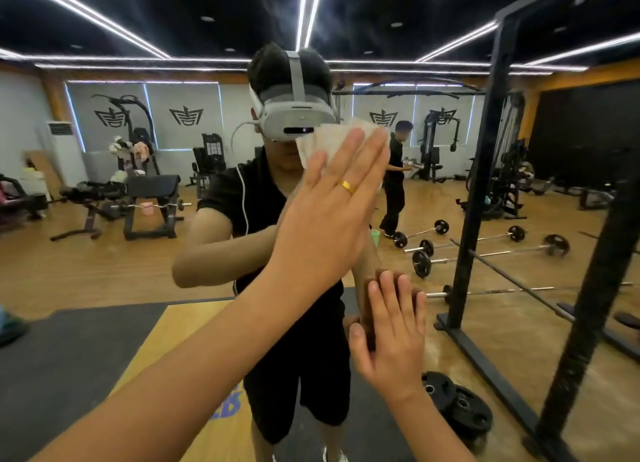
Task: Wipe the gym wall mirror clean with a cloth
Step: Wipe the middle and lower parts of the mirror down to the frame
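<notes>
Head view: I see the left hand flat, fingers straight, pressing the beige cloth against the mirror at head height. Right hand spread flat on the glass just below, holding nothing.

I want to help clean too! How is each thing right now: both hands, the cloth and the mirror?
left hand: open, straight fingers pressing the cloth on the glass.
cloth: spread flat against the mirror, under the left hand.
right hand: open, flat on the mirror lower down, holding nothing.
mirror: upright, with both hands on it.
</notes>
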`<action>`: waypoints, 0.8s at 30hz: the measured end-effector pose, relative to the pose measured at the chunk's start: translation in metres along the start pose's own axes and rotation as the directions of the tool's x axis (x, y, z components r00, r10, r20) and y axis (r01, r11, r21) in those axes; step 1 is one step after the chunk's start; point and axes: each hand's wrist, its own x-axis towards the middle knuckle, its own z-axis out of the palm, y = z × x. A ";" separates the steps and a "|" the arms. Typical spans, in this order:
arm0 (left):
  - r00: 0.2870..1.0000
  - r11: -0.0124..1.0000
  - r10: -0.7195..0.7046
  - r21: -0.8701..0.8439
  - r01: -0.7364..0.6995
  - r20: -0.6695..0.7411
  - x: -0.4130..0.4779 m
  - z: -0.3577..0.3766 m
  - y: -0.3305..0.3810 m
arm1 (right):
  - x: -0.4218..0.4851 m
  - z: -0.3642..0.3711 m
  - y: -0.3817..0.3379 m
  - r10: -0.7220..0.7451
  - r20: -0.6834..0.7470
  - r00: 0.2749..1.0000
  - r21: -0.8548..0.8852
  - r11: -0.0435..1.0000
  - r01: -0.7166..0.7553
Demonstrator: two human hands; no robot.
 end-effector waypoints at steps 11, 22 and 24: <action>0.991 0.994 -0.104 -0.025 0.102 -0.084 0.020 -0.018 -0.031 | -0.001 -0.003 -0.003 0.011 -0.006 1.000 0.025 1.000 -0.011; 0.982 0.986 0.002 0.161 -0.033 0.190 -0.143 -0.032 -0.061 | 0.000 -0.005 0.001 -0.009 0.005 1.000 -0.006 1.000 0.009; 0.988 0.987 -0.041 0.160 0.017 0.147 -0.124 -0.037 -0.073 | 0.001 -0.005 0.002 0.000 0.015 1.000 -0.019 1.000 0.000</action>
